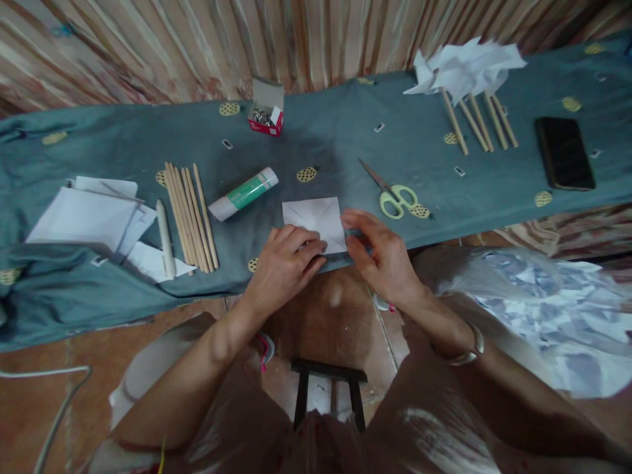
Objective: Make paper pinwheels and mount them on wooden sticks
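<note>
Forearms (217,342) angled toward a creased, seemingly uncut sheet (316,214), left hand (289,260) loosely bunch-fingered, right hand (382,253) spread-fingered; far right, paper-topped sticks (471,69) looked finished.

Black phone (565,153) and striped curtain (336,39).

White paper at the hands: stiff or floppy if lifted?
The white paper looks thin, so it's probably light and floppy. It may fold along its diagonal lines, which could be creases. Lying flat, it would likely slide rather than tip if pushed.
</note>
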### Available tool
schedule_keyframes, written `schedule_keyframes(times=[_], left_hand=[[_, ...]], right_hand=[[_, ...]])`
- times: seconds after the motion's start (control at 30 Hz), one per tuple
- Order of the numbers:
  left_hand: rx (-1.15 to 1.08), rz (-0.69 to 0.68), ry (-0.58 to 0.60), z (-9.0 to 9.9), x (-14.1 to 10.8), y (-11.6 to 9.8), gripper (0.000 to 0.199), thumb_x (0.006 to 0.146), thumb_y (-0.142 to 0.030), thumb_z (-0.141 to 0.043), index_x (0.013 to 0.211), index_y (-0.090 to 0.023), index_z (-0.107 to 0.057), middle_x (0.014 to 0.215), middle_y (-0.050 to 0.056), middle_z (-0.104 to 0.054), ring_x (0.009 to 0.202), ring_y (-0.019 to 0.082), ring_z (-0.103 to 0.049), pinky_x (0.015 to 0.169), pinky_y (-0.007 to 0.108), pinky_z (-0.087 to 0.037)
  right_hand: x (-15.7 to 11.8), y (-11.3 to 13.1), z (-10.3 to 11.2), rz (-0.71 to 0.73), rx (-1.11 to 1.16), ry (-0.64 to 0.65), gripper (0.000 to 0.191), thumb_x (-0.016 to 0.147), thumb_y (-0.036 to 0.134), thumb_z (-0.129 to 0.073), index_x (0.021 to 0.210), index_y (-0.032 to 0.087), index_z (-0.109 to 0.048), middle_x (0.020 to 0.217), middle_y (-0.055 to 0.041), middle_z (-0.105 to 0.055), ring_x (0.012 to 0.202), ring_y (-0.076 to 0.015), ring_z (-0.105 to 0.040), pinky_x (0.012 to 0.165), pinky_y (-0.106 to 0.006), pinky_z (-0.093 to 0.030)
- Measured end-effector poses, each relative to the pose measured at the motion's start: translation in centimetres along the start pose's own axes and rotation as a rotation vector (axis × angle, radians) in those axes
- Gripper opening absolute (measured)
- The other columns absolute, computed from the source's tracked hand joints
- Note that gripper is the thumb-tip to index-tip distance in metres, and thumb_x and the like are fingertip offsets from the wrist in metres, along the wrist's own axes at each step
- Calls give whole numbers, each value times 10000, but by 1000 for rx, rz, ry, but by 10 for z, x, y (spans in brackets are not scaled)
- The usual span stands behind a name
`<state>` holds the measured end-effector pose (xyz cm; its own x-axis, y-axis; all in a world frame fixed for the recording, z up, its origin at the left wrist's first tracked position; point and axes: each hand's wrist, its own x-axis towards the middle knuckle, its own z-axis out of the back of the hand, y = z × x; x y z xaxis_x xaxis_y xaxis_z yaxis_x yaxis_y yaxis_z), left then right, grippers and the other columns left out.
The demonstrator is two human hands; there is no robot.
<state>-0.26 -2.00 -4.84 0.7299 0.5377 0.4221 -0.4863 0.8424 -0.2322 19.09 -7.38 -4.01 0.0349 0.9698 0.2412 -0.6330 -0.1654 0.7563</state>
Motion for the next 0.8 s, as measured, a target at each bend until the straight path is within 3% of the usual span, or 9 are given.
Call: schedule_keyframes(times=[0.07,0.2,0.27,0.4,0.57,0.8], left_hand=[[3,-3,7,-1,-1,-1,149,934,-268,-588,1001,-169,-678,971,70,-701,892,212,-602,725,343,-429],[-6,-3,4,-4,-2,-3,162,952,-251,-551,976,-159,-683,942,74,-692,868,202,-599,731,332,-460],[0,-13,0,-4,-1,-4,157,954,-218,-541,946,-148,-682,914,68,-689,843,194,-598,728,322,-475],[24,-23,-27,-2,0,-5,140,943,-167,-541,912,-131,-672,880,61,-688,806,184,-610,720,305,-498],[1,-41,-52,3,-6,-6,133,942,-168,-535,914,-129,-659,869,60,-692,773,181,-604,705,308,-511],[-42,-34,-11,4,-12,-10,115,931,-149,-543,931,-132,-657,889,69,-696,796,181,-604,712,299,-513]], right_hand=[[1,-1,2,-24,-6,-10,289,844,150,-502,1098,174,-639,1280,-141,-647,1126,-242,-648,867,-390,-572],[3,-3,3,-98,30,14,112,799,153,-579,875,196,-649,1111,-82,-715,812,-186,-689,785,-362,-561],[4,-5,4,-117,62,24,34,804,189,-604,802,199,-637,1040,-66,-727,781,-182,-679,782,-366,-548],[6,-11,9,-118,148,81,72,809,214,-610,858,208,-662,1106,-73,-713,941,-208,-680,832,-377,-534],[5,-14,16,-60,174,202,284,728,144,-674,987,258,-698,1404,-61,-561,1326,-248,-506,1111,-429,-390],[7,-7,19,-91,202,282,87,769,243,-724,854,232,-719,1411,-74,-561,1338,-274,-499,1131,-472,-358]])
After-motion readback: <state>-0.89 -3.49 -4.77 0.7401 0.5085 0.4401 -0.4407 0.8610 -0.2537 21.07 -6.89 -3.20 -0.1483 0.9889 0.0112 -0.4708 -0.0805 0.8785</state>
